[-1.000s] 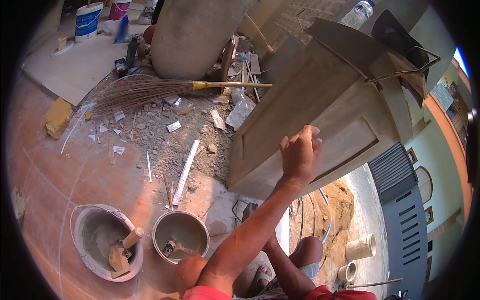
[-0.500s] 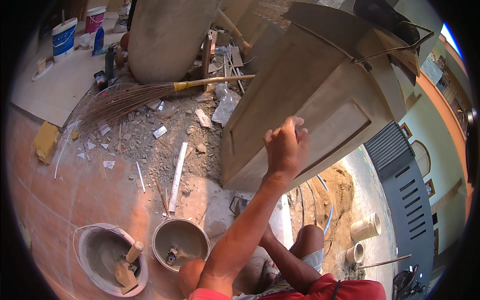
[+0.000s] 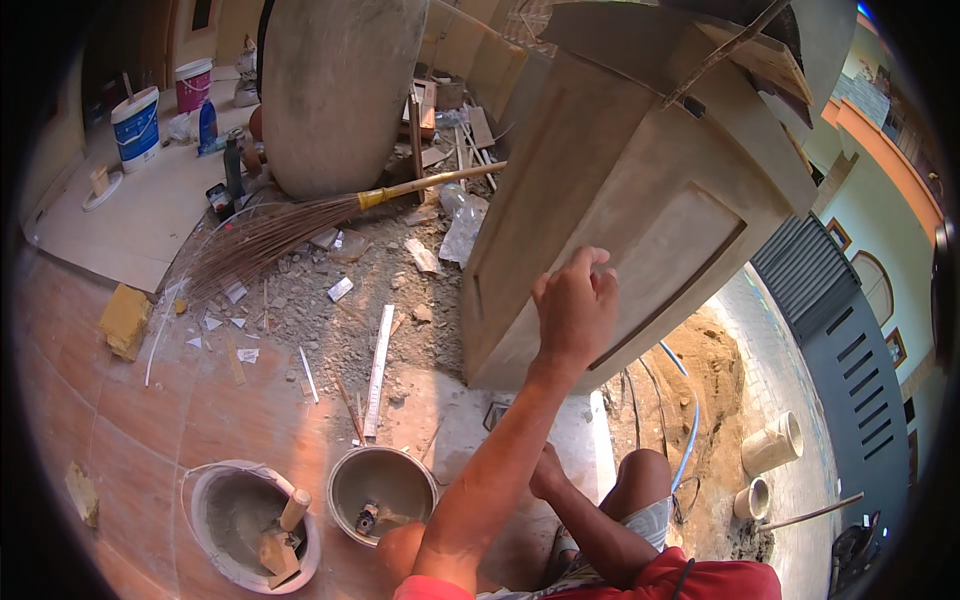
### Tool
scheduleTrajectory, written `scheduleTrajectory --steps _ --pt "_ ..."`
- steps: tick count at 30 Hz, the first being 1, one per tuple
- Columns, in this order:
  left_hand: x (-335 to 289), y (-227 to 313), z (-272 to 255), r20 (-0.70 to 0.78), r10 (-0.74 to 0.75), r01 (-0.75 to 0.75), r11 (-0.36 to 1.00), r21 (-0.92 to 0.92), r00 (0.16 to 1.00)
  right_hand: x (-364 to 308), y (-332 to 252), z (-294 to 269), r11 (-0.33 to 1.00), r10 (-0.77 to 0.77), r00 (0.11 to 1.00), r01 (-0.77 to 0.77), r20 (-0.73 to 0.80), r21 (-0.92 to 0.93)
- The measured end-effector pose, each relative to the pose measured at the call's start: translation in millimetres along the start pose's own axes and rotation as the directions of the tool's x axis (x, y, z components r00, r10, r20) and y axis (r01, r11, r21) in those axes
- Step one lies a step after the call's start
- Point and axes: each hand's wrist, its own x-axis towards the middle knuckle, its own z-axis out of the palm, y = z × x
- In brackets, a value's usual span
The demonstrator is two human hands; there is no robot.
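In front of me leans a grey cement-plastered pillar with a recessed rectangular panel on its face. My left hand is raised before that face, wrist bent and fingers curled. Whether it touches the plaster, or pinches anything small, does not show. Lower down, my right hand is closed in a fist near my knee, partly behind my left forearm. A dark, flat-edged object shows past that forearm; I cannot make out whether the right hand holds it.
Left of my knees stand a mortar bucket holding a wooden-handled float and a round tub. A stick broom lies across rubble. A yellow sponge-like block sits farther left. Sand and a blue hose lie right.
The whole view has shifted, so the surroundings sit farther right and mostly lower. My left hand is slightly lower against the pillar, and more of my right fist shows.
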Motion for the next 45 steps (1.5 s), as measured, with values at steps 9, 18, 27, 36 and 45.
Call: scheduleTrajectory --steps 9,18,27,36,45 --pt "-8 -5 20 0.040 0.061 -0.065 0.992 0.109 0.997 8 18 -9 1.000 -0.004 0.999 0.003 0.040 0.011" --pt "-19 -9 42 0.161 0.084 -0.112 0.979 0.172 0.983 19 32 -28 0.988 -0.020 0.998 0.011 0.059 0.154" --pt "-52 14 64 0.699 -0.067 -0.118 0.970 0.213 0.712 48 61 -49 0.928 0.006 0.996 -0.038 0.086 0.372" --pt "-117 125 84 0.762 -0.150 -0.024 0.977 0.212 0.630 -46 -66 -100 0.952 0.169 0.982 -0.186 0.087 0.245" --pt "-105 253 -26 0.638 -0.469 0.195 0.870 0.452 0.611 -155 -218 -176 0.909 0.407 0.909 -0.413 0.088 0.054"
